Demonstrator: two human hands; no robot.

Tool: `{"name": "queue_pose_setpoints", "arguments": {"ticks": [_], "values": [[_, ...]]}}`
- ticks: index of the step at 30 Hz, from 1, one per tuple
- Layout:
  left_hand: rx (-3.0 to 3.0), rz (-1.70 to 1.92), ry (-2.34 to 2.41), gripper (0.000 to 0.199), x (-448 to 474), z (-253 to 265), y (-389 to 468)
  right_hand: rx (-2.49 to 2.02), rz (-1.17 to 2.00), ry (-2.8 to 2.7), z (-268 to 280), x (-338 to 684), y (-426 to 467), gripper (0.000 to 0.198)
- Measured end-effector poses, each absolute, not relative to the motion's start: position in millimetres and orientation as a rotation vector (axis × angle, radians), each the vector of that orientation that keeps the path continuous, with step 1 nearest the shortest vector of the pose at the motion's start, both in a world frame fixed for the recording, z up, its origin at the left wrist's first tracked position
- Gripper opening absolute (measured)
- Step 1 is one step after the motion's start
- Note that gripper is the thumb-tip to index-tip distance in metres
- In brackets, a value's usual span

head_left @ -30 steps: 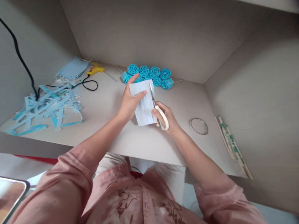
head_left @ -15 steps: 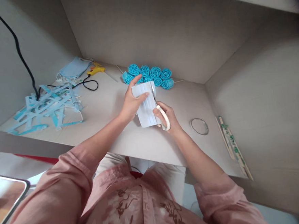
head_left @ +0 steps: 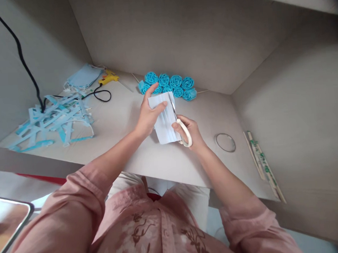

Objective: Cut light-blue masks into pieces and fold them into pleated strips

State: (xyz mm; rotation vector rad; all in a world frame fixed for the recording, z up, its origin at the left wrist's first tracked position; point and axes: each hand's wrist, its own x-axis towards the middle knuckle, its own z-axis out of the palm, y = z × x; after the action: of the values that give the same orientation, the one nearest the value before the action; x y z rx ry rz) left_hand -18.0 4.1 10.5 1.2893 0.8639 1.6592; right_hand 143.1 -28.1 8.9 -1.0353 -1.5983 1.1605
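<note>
Mask, pinched in L hand over desk nr blue roses, sits slightly lower and further R vs 1 s ago. R hand grips scissors at its R edge, so cut there looks in progress, prob. unfinished.

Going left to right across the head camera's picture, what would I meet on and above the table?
Tangled pile of thin blue-and-white strips, yellow plastic glue gun, pale-blue pleated rectangular sheet, white-handled metal scissors, thin grey metal ring, slim wooden sticks with green-printed wrapping.
</note>
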Motion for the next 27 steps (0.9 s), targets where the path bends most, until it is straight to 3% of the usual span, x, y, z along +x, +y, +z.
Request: {"name": "queue_pose_setpoints", "arguments": {"ticks": [13,27], "values": [[1.435,1.666,0.882,0.071,-17.3,10.4,6.6,-1.084,1.269,-1.57,12.8,143.6,-29.9,0.059],[1.418,1.632,0.888,0.07,-15.2,11.0,4.2,-1.066,1.233,-1.512,9.2,142.3,-28.7,0.055]]}}
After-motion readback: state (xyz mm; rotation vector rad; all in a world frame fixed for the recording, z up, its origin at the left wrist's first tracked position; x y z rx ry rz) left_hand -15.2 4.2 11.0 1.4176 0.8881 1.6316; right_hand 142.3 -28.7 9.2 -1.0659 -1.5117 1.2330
